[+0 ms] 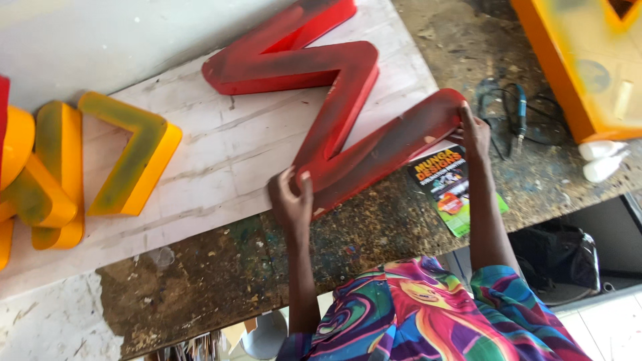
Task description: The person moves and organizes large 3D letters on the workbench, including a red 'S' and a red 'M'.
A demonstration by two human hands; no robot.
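The desk (374, 227) is a paint-spattered slab, with a pale board (221, 160) laid across most of it. A large orange box (575, 73) occupies the far right corner. The red zigzag letter (334, 93) lies flat on the pale board, its lower right stroke running out over the bare desk and reaching near the front edge.

The letter appears to be a hollow, stiff shell, judged light for its size but awkward because of its long reach. Its painted faces look smooth and possibly slick; the side walls at the stroke ends offer the firmest hold.

The left hand (292, 200) is closed on the lower corner of the letter, fingers wrapped over the top face. The right hand (476, 130) is pressed on the end of the lower stroke, fingers curled over its tip.

Yellow letters (73, 167) stand well apart to the left, leaving open board between. A printed leaflet (455, 194) lies just beside the right hand, partly under the stroke. A cabled hand tool (518, 117) and white bottles (602, 160) crowd the right side.
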